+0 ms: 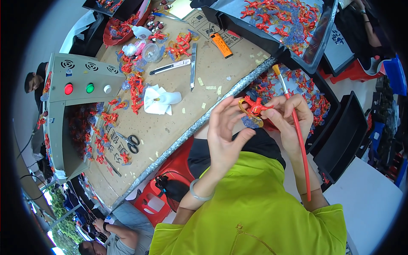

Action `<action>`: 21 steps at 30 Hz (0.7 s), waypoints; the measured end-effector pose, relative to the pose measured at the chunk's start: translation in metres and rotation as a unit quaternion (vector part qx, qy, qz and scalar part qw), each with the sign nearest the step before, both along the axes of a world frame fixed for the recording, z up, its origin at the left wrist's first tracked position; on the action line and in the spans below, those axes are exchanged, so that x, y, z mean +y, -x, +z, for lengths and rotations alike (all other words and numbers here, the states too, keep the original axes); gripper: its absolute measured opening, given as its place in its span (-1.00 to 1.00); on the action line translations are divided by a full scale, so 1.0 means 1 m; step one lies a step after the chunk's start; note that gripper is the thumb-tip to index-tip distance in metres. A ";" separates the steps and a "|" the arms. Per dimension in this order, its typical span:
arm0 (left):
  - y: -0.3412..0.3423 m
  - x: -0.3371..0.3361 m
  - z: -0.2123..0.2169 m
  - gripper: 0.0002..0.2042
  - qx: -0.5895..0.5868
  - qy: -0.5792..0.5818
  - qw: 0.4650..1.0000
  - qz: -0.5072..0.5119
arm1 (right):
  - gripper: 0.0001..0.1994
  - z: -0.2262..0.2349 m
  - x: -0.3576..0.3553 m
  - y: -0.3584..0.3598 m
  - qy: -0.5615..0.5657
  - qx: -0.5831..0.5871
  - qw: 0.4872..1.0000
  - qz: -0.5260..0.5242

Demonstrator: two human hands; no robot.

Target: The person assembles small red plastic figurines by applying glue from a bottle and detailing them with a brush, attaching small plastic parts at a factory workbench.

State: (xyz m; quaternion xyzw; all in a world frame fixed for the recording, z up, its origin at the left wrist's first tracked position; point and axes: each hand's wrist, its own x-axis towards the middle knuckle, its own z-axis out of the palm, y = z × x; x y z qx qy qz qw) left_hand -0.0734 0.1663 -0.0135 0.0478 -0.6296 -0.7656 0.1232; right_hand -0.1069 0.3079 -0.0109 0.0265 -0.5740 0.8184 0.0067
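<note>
Brown cardboard-covered worktop [170, 127] runs diagonally, strewn with small red plastic figures, a crumpled white cloth [159, 100], black-handled scissors [129, 142] and an orange lighter [222, 45]. Off its near edge, above the lap, both hands meet around one small red plastic figure on a clear yellow-rimmed base [254, 109]. Left hand [225, 136] pinches the base between thumb and fingertips. Right hand [289, 117] closes its fingertips on the figure's far side, with a long red-handled paintbrush [299, 136] tucked across its fingers.

Lower part of the red figure [256, 106] behind left hand [225, 136] fingers; tray [272, 42] contents blurred.
</note>
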 end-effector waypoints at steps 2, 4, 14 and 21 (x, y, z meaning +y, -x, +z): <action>-0.001 -0.005 0.000 -0.52 -0.083 -0.174 0.980 -0.043 | -0.73 -0.001 -0.002 0.000 0.030 0.014 0.999 0.007; -0.006 -0.016 -0.008 -0.59 -0.151 -0.257 0.942 -0.153 | -0.80 -0.003 -0.003 -0.001 0.034 0.011 0.999 0.032; -0.006 -0.017 -0.007 -0.82 -0.110 -0.146 0.983 -0.019 | -0.68 0.032 0.022 0.009 -0.160 0.155 0.970 0.097; -0.008 -0.021 -0.004 -0.85 -0.103 -0.106 0.989 0.008 | -0.88 0.031 0.011 0.012 -0.319 0.231 0.911 0.122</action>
